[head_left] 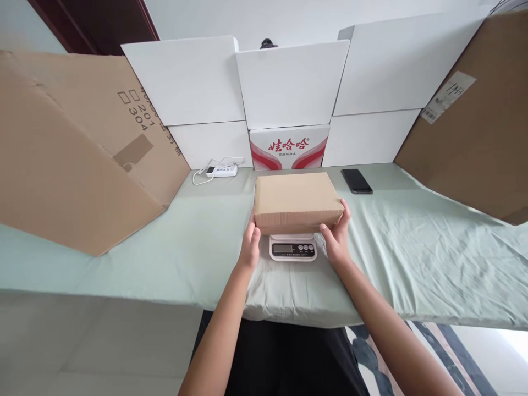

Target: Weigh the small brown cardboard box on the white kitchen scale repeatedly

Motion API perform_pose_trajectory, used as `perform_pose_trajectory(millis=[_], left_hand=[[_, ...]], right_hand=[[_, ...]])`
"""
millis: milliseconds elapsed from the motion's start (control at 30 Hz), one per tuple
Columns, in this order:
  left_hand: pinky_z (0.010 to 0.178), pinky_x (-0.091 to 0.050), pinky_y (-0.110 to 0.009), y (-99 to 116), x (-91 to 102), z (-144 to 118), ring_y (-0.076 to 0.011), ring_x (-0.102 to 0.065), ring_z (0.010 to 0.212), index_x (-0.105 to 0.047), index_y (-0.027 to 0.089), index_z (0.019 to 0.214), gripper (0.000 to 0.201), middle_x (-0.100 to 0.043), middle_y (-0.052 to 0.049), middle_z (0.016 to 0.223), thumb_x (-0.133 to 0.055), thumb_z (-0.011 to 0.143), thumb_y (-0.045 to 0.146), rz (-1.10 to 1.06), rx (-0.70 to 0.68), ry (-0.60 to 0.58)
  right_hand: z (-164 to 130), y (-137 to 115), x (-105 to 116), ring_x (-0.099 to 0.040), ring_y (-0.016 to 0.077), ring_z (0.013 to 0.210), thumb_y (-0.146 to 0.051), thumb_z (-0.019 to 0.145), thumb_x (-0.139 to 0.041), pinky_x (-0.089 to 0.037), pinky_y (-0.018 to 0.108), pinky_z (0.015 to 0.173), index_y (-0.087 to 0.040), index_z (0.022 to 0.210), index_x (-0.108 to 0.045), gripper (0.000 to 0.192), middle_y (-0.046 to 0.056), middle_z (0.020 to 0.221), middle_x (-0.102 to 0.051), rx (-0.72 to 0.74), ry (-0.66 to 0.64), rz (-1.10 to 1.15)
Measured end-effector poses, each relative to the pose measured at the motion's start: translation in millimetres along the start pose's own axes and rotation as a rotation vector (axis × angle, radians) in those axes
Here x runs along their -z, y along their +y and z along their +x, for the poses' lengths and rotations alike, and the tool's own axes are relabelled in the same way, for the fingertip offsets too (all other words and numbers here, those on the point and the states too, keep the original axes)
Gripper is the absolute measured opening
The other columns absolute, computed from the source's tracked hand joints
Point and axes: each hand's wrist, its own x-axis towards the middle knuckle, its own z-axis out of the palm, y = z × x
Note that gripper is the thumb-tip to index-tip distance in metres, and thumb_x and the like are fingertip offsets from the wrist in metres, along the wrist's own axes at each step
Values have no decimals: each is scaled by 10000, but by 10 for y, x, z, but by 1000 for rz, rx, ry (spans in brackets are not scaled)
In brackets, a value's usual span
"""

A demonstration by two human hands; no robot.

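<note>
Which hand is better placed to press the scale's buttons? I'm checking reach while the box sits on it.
Right, probably. The right hand grips the cardboard box beside the buttons on the scale; the left hand sits by the display side.

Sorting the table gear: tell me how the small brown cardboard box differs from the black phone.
The small brown cardboard box sits on the white scale, gripped by the left hand and right hand; the black phone lies untouched on the green cloth. The box is bulky and matte, the phone thin and glossy. Both are rectangular.
</note>
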Motion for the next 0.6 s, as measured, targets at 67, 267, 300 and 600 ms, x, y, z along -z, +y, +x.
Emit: perform_pose_trajectory(millis=[67,267,300,600], left_hand=[[1443,-257,-553,-18,-1,8,-375,-351,1730,-600,308,1590,777,-586,-113,1710,-444,1033,827,4,3,-1],[1441,-272,-548,-52,2,-1,-369,-358,1730,-611,314,1594,737,-576,-107,1725,-452,1054,790,-5,-15,1],[1439,-277,-548,-58,3,-1,-369,-359,1729,-611,314,1595,743,-579,-107,1723,-454,1051,795,-3,-16,2],[1421,-318,-569,-59,4,11,-386,-389,1714,-604,303,1605,782,-607,-120,1699,-461,1034,819,21,4,20]], right_hand=[[8,12,-4,-490,381,1587,-658,939,-734,-431,608,1321,-366,1718,-216,981,136,1710,-427,4,16,-8],[-16,35,10,-527,374,1548,-634,946,-735,-429,615,1313,-364,1708,-223,957,145,1669,-477,-3,16,15],[-20,35,11,-535,372,1537,-635,945,-735,-435,613,1307,-364,1705,-230,952,145,1661,-483,0,20,13],[-37,8,22,-607,364,1420,-619,956,-723,-503,610,1225,-350,1673,-268,891,156,1578,-530,14,35,-16]])
